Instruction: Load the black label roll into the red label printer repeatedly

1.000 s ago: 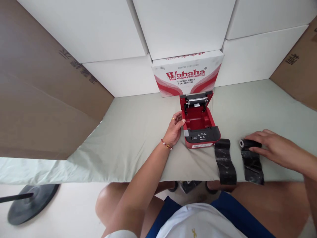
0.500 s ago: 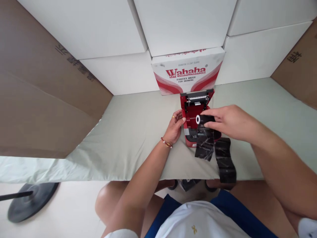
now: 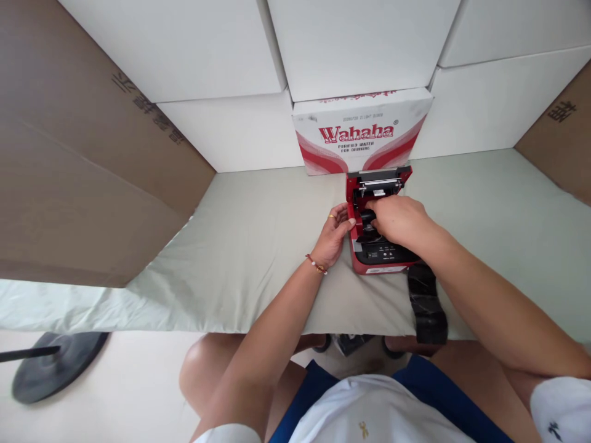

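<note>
A red and black boxy plastic printer (image 3: 386,253) is set upright on a pale green cloth-covered table (image 3: 258,246), and its red and black hinged lid (image 3: 379,178) is raised at the printer's far side, so that the red compartment is exposed. The printer's left wall is grasped by the bare left hand (image 3: 333,232), the thumb being laid on the rim and the fingers being bent against the outside; a thin gold ring (image 3: 331,216) is worn on that hand and a red beaded bracelet (image 3: 316,264) on its wrist. A black cylindrical film roll (image 3: 368,216) is placed within the printer's compartment, toward its left side, and is grasped between the thumb and fingers of the bare right hand (image 3: 401,216), which is reached in over the printer's right wall. Much of the roll is covered by that hand, so it cannot be told whether it is seated on the compartment floor. A wavy strip of shiny black film (image 3: 427,301) is laid just beside the printer's front right corner and is draped toward the near table edge; whether the printer is touched by it cannot be told. A white cardboard carton with red bands and "Wahaha" lettering (image 3: 362,135) is stood just behind the printer, with large plain white boxes (image 3: 364,49) stacked beyond it. Well to the printer's left and right, tall brown cardboard panels (image 3: 92,160) are stood with dark printed characters.
</note>
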A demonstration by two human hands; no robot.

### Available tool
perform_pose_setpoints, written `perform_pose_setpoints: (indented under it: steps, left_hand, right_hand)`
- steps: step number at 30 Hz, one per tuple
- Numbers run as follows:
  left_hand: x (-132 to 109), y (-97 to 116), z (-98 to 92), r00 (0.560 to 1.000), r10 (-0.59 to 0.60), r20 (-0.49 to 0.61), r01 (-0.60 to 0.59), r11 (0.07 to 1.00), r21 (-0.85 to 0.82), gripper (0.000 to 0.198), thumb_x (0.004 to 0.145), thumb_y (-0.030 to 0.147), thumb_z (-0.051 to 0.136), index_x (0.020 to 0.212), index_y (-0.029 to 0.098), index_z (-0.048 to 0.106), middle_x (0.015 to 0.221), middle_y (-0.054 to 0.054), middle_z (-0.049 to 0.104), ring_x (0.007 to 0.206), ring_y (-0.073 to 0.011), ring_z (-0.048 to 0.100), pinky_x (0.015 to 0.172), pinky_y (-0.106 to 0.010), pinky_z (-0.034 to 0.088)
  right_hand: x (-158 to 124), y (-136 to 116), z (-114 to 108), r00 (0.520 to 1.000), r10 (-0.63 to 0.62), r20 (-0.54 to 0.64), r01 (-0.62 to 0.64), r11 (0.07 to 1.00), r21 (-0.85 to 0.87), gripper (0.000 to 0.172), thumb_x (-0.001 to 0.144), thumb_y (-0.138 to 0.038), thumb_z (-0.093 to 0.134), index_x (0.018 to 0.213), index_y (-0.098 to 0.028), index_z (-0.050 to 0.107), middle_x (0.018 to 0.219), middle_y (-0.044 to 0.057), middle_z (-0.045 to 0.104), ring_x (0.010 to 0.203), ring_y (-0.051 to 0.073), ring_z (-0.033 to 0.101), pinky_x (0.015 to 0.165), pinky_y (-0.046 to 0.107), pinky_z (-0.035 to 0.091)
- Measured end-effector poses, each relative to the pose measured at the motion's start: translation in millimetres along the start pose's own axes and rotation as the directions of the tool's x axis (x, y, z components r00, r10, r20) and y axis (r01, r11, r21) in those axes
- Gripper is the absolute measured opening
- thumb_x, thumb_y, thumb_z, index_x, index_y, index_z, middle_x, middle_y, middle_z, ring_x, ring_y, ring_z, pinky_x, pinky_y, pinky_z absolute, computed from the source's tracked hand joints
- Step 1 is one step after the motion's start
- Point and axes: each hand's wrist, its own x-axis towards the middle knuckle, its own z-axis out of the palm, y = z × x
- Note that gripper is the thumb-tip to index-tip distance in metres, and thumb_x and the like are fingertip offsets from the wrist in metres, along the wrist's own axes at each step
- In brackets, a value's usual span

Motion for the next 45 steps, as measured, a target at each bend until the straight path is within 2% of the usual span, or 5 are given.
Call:
perform_pose_setpoints:
  steps: [15, 21, 26, 33, 45]
  left_hand:
    - [-13, 5, 7.5, 0.97, 0.197, -0.139, -0.131, 0.915, 0.381, 0.052, 0.095, 0.057, 0.077, 0.134, 0.026, 0.062, 0.147, -0.012, 0.062, 0.143, -0.0318, 0.057, 0.127, -0.051, 0.04]
    - [-46, 26, 23.8, 0.667, 0.713, 0.218, -0.575, 0.305, 0.76, 0.032, 0.106, 0.043, 0.059, 0.133, 0.027, 0.064, 0.129, -0.01, 0.065, 0.134, -0.0286, 0.06, 0.119, -0.053, 0.049]
    - [-67, 34, 41.2, 0.362, 0.685, 0.632, -0.758, -0.178, 0.627, 0.036, 0.099, 0.036, 0.059, 0.131, 0.027, 0.072, 0.106, -0.006, 0.074, 0.118, -0.0268, 0.067, 0.11, -0.048, 0.05]
    - [-66, 30, 45.5, 0.406, 0.579, 0.707, -0.76, -0.215, 0.613, 0.029, 0.094, 0.02, 0.061, 0.116, 0.027, 0.078, 0.09, -0.001, 0.078, 0.097, -0.02, 0.067, 0.102, -0.041, 0.046]
    - [-64, 28, 42.7, 0.41, 0.572, 0.71, -0.776, -0.19, 0.602, 0.036, 0.092, 0.018, 0.062, 0.124, 0.028, 0.077, 0.091, -0.003, 0.074, 0.099, -0.0215, 0.063, 0.104, -0.042, 0.044]
  right_hand:
    - [-105, 55, 48, 0.735, -0.413, -0.537, 0.621, 0.728, 0.289, 0.029, 0.107, -0.021, 0.06, 0.125, -0.026, 0.082, 0.138, 0.006, 0.08, 0.141, 0.025, 0.066, 0.119, 0.048, 0.052]
    - [-105, 73, 69, 0.624, -0.43, -0.653, 0.674, 0.719, 0.171, 0.032, 0.104, -0.014, 0.066, 0.127, -0.03, 0.08, 0.136, 0.002, 0.081, 0.146, 0.023, 0.064, 0.13, 0.049, 0.042]
    - [-99, 83, 72, 0.611, -0.438, -0.659, 0.701, 0.686, 0.194, 0.034, 0.105, -0.014, 0.064, 0.129, -0.032, 0.08, 0.135, 0.001, 0.082, 0.149, 0.023, 0.061, 0.13, 0.049, 0.042]
    - [-98, 90, 55, 0.648, -0.477, -0.593, 0.729, 0.613, 0.303, 0.03, 0.105, -0.019, 0.066, 0.127, -0.033, 0.08, 0.136, 0.001, 0.081, 0.146, 0.025, 0.063, 0.129, 0.051, 0.045]
    - [7, 69, 28, 0.62, 0.073, -0.781, 0.512, 0.717, 0.473, 0.061, 0.109, -0.065, 0.05, 0.159, -0.03, 0.058, 0.153, 0.011, 0.07, 0.144, 0.032, 0.064, 0.124, 0.059, 0.049]
